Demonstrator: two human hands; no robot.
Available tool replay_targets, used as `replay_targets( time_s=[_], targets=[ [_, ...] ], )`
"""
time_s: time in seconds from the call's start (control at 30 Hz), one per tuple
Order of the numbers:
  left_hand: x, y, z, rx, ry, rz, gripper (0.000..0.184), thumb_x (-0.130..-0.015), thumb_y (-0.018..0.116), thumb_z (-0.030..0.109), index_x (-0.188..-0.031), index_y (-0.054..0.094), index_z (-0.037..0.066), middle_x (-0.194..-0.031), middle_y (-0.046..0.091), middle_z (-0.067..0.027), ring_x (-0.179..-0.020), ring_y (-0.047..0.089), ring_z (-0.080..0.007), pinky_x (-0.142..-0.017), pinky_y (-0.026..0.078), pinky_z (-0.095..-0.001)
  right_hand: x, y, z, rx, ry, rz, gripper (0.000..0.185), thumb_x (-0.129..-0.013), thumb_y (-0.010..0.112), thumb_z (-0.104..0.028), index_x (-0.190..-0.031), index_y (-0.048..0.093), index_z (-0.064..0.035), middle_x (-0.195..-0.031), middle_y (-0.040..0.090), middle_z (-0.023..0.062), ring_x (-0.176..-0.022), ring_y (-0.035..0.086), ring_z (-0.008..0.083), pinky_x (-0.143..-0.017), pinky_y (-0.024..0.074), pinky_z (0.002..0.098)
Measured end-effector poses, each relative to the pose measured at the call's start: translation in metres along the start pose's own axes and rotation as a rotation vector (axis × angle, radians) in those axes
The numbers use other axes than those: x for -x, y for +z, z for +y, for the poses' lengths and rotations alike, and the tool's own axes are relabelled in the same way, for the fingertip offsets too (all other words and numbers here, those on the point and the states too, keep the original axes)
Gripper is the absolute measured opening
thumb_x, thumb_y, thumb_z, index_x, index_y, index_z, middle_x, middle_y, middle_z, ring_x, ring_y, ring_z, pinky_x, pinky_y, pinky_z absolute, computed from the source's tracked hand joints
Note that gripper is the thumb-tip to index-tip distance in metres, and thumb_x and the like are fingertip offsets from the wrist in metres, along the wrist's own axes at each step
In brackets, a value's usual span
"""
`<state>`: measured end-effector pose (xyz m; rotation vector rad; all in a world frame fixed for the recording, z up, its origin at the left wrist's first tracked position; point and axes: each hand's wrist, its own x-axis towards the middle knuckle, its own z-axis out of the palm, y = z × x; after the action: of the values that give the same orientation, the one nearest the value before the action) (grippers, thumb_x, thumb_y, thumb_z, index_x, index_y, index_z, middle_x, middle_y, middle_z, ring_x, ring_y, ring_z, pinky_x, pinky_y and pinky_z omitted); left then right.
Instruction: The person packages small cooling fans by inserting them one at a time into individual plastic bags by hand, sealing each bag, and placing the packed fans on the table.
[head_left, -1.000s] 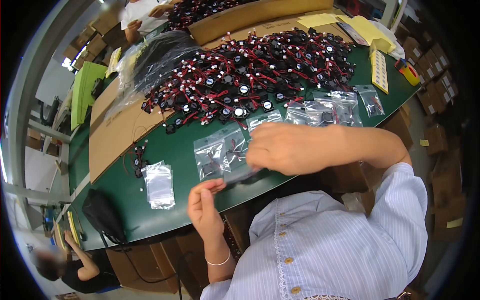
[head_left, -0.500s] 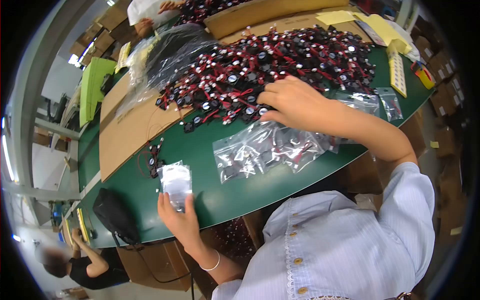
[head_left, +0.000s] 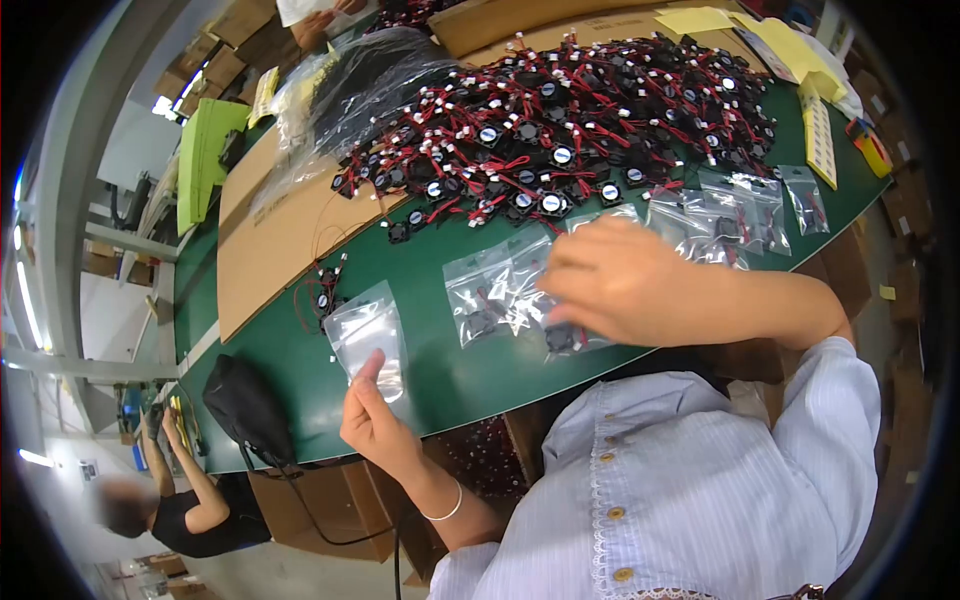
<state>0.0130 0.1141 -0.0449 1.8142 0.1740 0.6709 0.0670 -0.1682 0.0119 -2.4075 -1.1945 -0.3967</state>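
My left hand (head_left: 382,428) pinches a clear plastic bag (head_left: 368,330) between thumb and fingers, near the table's front edge. Over the row of filled bags (head_left: 484,302) is my right hand (head_left: 610,280), its fingers curled down around a small black fan (head_left: 563,338); motion blurs the fingertips. Behind both hands lies a large heap of small black fans (head_left: 560,130) with red wires and white plugs. More filled bags (head_left: 735,215) lie to the right of my right hand.
Brown cardboard (head_left: 270,225) lies at the left of the green table (head_left: 455,385), with a black pouch (head_left: 248,408) near the front edge. A yellow label sheet (head_left: 818,140) and a tape roll (head_left: 868,148) are at the right. One co-worker (head_left: 205,515) sits at lower left.
My left hand has lifted a clear bag from the stack. My right hand has moved from the heap of fans towards the table's front, with a fan now at its fingers.
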Motion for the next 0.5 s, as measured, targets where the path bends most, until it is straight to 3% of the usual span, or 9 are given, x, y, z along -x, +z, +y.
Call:
replay_targets(
  time_s=[0.07,0.13,0.2,0.27,0.3,0.33,0.4,0.47,0.5],
  targets=[
    [0.002,0.015,0.001,-0.013,0.062,0.019,0.033,-0.094,0.045,0.019,-0.098,0.064,-0.008,-0.091,0.067,-0.0099,-0.081,0.056,-0.0108,-0.076,0.044,-0.0243,0.011,0.024,-0.002,-0.039,-0.007,-0.090,0.031,-0.070,0.070,-0.024,-0.094,0.059,-0.0061,-0.092,0.054,0.0074,-0.086,0.053,0.0237,-0.074,0.0403,0.0359],
    [0.006,0.024,-0.001,-0.055,0.080,0.024,0.033,-0.094,0.045,0.019,-0.098,0.064,-0.008,-0.091,0.066,-0.0108,-0.081,0.056,-0.0110,-0.077,0.043,-0.0248,0.023,0.043,-0.006,0.141,-0.047,-0.186,0.040,-0.070,0.070,-0.028,-0.101,0.058,-0.0062,-0.100,0.053,0.0091,-0.092,0.051,0.0251,-0.076,0.0393,0.0382],
    [0.015,0.028,-0.002,-0.008,0.070,0.004,0.033,-0.095,0.043,0.017,-0.099,0.062,-0.010,-0.093,0.066,-0.0151,-0.085,0.059,-0.0157,-0.080,0.044,-0.0269,0.024,0.042,-0.007,0.093,-0.020,-0.175,0.045,-0.071,0.069,-0.030,-0.106,0.057,-0.0045,-0.105,0.053,0.0108,-0.095,0.050,0.0266,-0.078,0.0385,0.0392],
    [0.027,0.031,-0.003,0.345,0.026,-0.081,0.033,-0.095,0.044,0.017,-0.099,0.060,-0.011,-0.095,0.064,-0.0201,-0.088,0.062,-0.0238,-0.083,0.047,-0.0332,0.020,0.030,-0.009,0.016,0.050,0.023,0.048,-0.072,0.068,-0.032,-0.108,0.056,-0.0026,-0.108,0.053,0.0112,-0.096,0.050,0.0270,-0.079,0.0387,0.0385],
    [0.034,0.033,0.000,0.350,0.025,-0.082,0.033,-0.095,0.044,0.017,-0.099,0.060,-0.011,-0.095,0.064,-0.0201,-0.088,0.062,-0.0238,-0.083,0.047,-0.0332,0.015,0.020,-0.011,0.003,0.089,0.053,0.048,-0.076,0.067,-0.031,-0.111,0.055,-0.0004,-0.107,0.054,0.0131,-0.094,0.051,0.0271,-0.080,0.0395,0.0384],
    [0.041,0.037,0.005,0.542,-0.069,-0.190,0.033,-0.094,0.045,0.018,-0.099,0.059,-0.011,-0.095,0.064,-0.0220,-0.088,0.062,-0.0273,-0.084,0.048,-0.0370,0.013,0.017,-0.010,0.009,0.090,0.053,0.048,-0.076,0.067,-0.031,-0.111,0.055,-0.0004,-0.107,0.054,0.0131,-0.094,0.051,0.0271,-0.080,0.0395,0.0384],
    [0.052,0.045,0.014,0.739,-0.161,-0.306,0.034,-0.094,0.046,0.020,-0.098,0.059,-0.011,-0.095,0.063,-0.0238,-0.087,0.063,-0.0307,-0.084,0.048,-0.0409,0.010,0.013,-0.008,-0.302,0.161,0.128,0.046,-0.079,0.066,-0.028,-0.113,0.054,0.0009,-0.105,0.054,0.0160,-0.094,0.053,0.0298,-0.081,0.0418,0.0386],
    [0.060,0.051,0.023,0.855,-0.280,-0.453,0.036,-0.094,0.048,0.024,-0.097,0.059,-0.009,-0.095,0.063,-0.0240,-0.087,0.063,-0.0323,-0.084,0.048,-0.0436,0.008,0.009,-0.009,-0.413,0.220,0.129,0.043,-0.082,0.065,-0.025,-0.113,0.055,0.0029,-0.101,0.059,0.0148,-0.092,0.058,0.0244,-0.080,0.0454,0.0343],
    [0.063,0.053,0.027,0.874,-0.300,-0.488,0.036,-0.094,0.048,0.025,-0.098,0.059,-0.009,-0.094,0.063,-0.0235,-0.086,0.063,-0.0323,-0.084,0.048,-0.0433,0.007,0.001,-0.009,-0.723,0.365,-0.019,0.042,-0.083,0.064,-0.025,-0.112,0.055,0.0034,-0.099,0.061,0.0129,-0.091,0.059,0.0203,-0.079,0.0463,0.0320]
  ],
)
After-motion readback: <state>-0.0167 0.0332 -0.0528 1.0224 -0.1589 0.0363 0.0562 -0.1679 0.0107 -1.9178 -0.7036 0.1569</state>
